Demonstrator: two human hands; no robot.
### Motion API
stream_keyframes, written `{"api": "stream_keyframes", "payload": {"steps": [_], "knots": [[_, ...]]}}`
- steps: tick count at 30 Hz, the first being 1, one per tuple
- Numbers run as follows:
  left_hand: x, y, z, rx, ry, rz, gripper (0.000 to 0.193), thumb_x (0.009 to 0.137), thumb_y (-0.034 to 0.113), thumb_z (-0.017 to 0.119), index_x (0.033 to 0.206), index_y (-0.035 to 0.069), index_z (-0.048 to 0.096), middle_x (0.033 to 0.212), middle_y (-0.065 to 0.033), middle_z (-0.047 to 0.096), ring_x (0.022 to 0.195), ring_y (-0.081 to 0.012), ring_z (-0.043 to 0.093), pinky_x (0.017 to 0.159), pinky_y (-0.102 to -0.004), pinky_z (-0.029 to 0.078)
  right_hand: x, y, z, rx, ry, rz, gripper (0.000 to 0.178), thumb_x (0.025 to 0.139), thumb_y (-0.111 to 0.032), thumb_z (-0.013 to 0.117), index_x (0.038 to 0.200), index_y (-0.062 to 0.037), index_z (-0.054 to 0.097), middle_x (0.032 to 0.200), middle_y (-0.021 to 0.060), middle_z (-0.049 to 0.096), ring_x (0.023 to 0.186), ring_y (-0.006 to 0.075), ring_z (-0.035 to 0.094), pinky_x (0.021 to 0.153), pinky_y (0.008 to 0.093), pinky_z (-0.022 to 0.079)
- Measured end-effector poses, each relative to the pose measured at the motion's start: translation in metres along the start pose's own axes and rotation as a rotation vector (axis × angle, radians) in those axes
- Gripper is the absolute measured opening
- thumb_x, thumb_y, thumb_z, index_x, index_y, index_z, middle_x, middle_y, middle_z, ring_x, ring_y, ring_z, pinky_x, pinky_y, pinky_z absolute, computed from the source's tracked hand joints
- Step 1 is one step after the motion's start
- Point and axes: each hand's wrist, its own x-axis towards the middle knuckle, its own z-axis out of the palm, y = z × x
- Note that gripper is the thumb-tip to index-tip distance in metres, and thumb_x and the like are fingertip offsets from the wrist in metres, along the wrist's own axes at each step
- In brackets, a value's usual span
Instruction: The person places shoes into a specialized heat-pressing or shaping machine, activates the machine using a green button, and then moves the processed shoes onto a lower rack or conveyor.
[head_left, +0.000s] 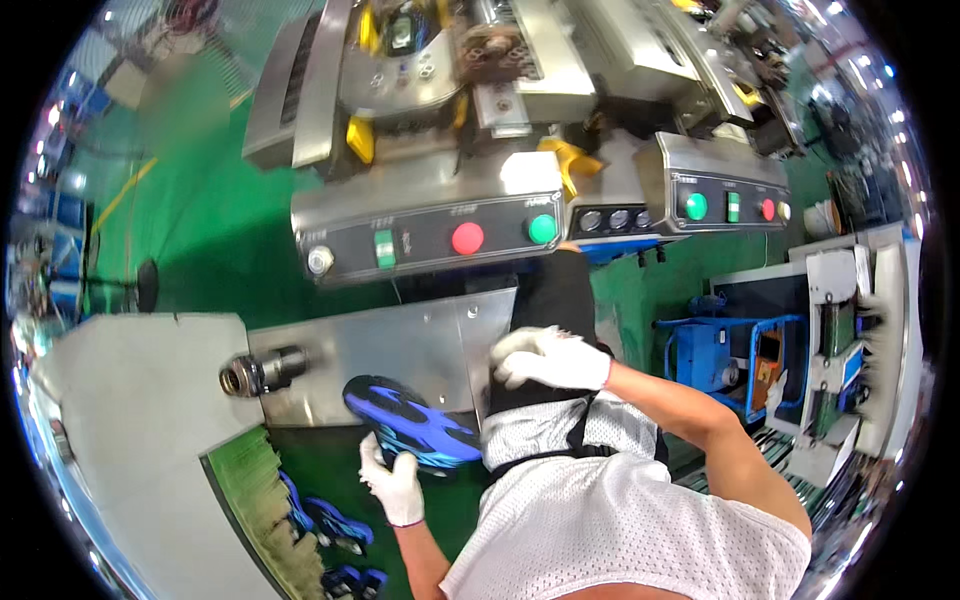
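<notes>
A blue and black shoe (pixel 415 425) lies with its patterned sole facing up, over the front edge of a metal table left of my lap. Just below it is my left hand (pixel 395 488) in a white knit glove, thumb and fingers apart. Its fingertips come close to the shoe's lower edge; whether they touch is unclear. Over my dark-clad thigh hovers or rests my right hand (pixel 548 360), also white-gloved, its fingers loosely bent and apart with nothing visible in them.
Ahead stands a metal machine with a button panel (pixel 430 245); a second panel (pixel 730 200) is to its right. A dark cylindrical part (pixel 262 371) lies on the metal table (pixel 400 330). More shoes (pixel 335 522) sit lower left, and a blue frame (pixel 735 365) stands right.
</notes>
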Motion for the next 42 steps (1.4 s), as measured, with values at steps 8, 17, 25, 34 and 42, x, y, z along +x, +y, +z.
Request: {"api": "stream_keyframes", "payload": {"steps": [8,17,25,34,42], "knots": [[0.116,0.204,0.118,0.262,-0.878,0.756,0.076,0.083,0.014,0.085,0.151,0.003,0.051,0.154,-0.0157,0.055,0.139,-0.0291,0.055,0.119,-0.0413,0.042,0.013,-0.008,-0.006,1.086,-0.559,-0.183,0.071,0.094,-0.043,0.074,0.145,0.0018,0.054,0.132,0.0176,0.069,0.118,0.0282,0.07,0.103,0.0438,0.058],[0.338,0.335,0.263,0.812,-0.17,1.176,0.064,0.097,0.03,0.072,0.15,0.002,0.049,0.143,-0.0227,0.061,0.131,-0.036,0.061,0.111,-0.0428,0.048,-0.064,0.019,-0.094,1.268,0.169,-0.531,0.068,0.09,-0.029,0.074,0.15,-0.0039,0.052,0.14,0.0205,0.064,0.125,0.035,0.065,0.109,0.0515,0.052],[0.46,0.331,0.364,1.164,0.144,0.801,0.079,0.091,0.041,0.072,0.153,0.005,0.039,0.14,-0.0284,0.058,0.127,-0.0476,0.059,0.107,-0.0516,0.048,-0.119,0.033,-0.091,1.585,0.16,-0.463,0.068,0.097,-0.053,0.058,0.144,-0.0034,0.058,0.132,0.0224,0.066,0.123,0.0432,0.063,0.109,0.0621,0.046],[0.405,0.41,0.294,0.904,0.127,1.014,0.067,0.087,0.037,0.082,0.137,0.0,0.057,0.124,-0.0192,0.069,0.115,-0.0325,0.067,0.101,-0.0419,0.051,-0.111,0.007,-0.077,1.422,0.221,-0.558,0.098,0.07,-0.022,0.097,0.152,-0.0063,0.045,0.136,0.0142,0.058,0.131,0.0377,0.057,0.115,0.0615,0.047],[0.185,0.289,0.114,0.517,0.075,0.951,0.073,0.079,0.007,0.082,0.144,-0.002,0.051,0.138,-0.0194,0.059,0.12,-0.0265,0.062,0.108,-0.0405,0.048,-0.092,-0.058,-0.057,1.049,0.463,-0.538,0.084,0.081,-0.022,0.086,0.149,0.0019,0.045,0.129,0.0189,0.066,0.118,0.0356,0.068,0.108,0.0598,0.052]]}}
